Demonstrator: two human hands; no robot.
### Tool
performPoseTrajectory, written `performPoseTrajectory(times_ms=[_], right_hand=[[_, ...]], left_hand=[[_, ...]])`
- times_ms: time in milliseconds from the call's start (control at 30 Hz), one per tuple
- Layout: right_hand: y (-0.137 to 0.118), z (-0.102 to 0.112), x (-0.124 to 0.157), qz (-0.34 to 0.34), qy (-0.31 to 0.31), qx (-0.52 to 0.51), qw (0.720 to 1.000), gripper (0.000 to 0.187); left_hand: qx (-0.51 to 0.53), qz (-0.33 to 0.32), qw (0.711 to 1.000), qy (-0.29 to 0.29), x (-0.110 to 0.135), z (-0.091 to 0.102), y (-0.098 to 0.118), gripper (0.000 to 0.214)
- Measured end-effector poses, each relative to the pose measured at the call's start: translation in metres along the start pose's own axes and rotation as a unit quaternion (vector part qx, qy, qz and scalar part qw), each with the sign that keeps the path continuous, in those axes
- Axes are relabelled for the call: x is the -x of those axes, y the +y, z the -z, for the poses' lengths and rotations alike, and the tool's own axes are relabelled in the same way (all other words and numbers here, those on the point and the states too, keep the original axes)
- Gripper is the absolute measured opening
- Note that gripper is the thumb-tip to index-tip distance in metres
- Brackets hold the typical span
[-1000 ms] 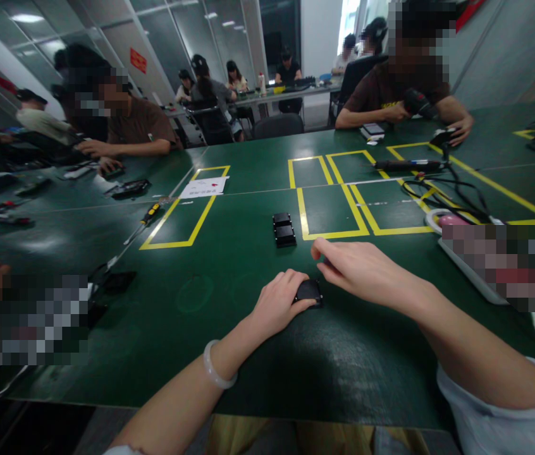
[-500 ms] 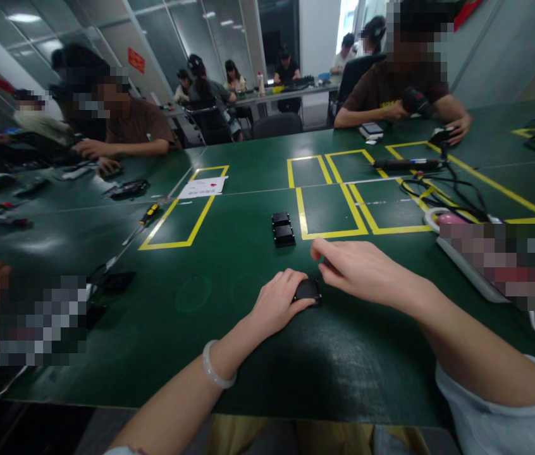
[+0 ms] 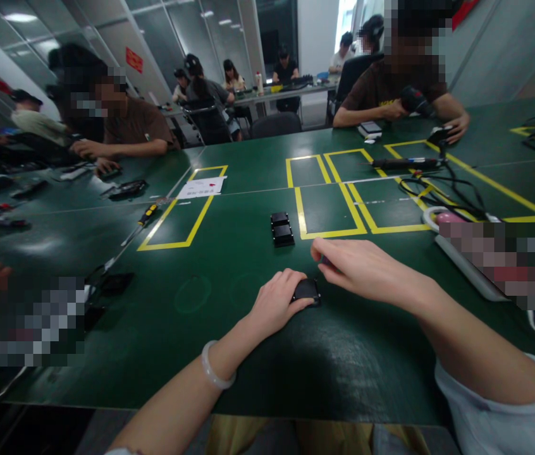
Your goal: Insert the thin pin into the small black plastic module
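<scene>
Left hand (image 3: 273,302) gripped a flat, black, squarish piece (image 3: 306,290) on the glossy green worktop (image 3: 153,341), right hand (image 3: 360,266) curled nearby, hold unclear; apparently a steadying step, next move needing firmness.

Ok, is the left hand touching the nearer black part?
Touching. The head view shows the left hand clasping the nearer black part between thumb and fingers.

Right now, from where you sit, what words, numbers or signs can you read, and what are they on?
I can't read any for sure.
White rectangular paper sheet on the green table: printed marks, too blurred to read.
Brown short-sleeved shirt across the table: yellow lettering, too blurred.
Red rectangular wall sign: marks too small and blurred.
Flat black rectangular piece at the left hand: no lettering shows.
</scene>
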State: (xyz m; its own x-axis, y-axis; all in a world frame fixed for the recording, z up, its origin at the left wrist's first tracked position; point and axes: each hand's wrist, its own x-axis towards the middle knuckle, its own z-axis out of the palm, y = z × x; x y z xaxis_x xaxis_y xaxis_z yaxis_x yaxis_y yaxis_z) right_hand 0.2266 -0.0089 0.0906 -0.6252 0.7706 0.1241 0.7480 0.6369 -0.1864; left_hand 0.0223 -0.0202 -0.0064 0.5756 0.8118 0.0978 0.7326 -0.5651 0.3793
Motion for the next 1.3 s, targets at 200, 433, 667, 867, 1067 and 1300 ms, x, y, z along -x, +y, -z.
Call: performPoseTrajectory(times_ms=[200,433,667,867,1067,1300], right_hand=[[-0.0021,-0.0037,-0.0046,-0.031,-0.011,0.062,0.998,0.018],[-0.0041,0.0021,-0.0011,-0.008,-0.013,0.012,1.000,0.009],[-0.0006,-0.0024,-0.0040,-0.028,-0.010,0.046,0.998,0.015],[0.0007,-0.0013,-0.0016,0.001,-0.005,0.016,1.000,0.008],[-0.0007,0.0024,-0.0013,-0.007,-0.010,0.007,1.000,0.009],[0.0002,0.0043,-0.0007,-0.015,-0.005,0.004,1.000,0.008]], left_hand=[[-0.003,-0.001,1.000,0.001,0.0003,-0.0002,-0.0004,0.035],[0.004,0.000,1.000,0.002,0.0002,0.0001,-0.0002,0.034],[-0.001,0.000,1.000,0.005,-0.0001,-0.0012,-0.0010,0.035],[0.000,0.000,1.000,0.003,-0.0001,0.0003,-0.0001,0.034],[0.003,0.002,1.000,0.000,0.0002,0.0014,0.0000,0.034],[0.000,-0.003,1.000,-0.001,0.0001,0.0005,-0.0010,0.035]])
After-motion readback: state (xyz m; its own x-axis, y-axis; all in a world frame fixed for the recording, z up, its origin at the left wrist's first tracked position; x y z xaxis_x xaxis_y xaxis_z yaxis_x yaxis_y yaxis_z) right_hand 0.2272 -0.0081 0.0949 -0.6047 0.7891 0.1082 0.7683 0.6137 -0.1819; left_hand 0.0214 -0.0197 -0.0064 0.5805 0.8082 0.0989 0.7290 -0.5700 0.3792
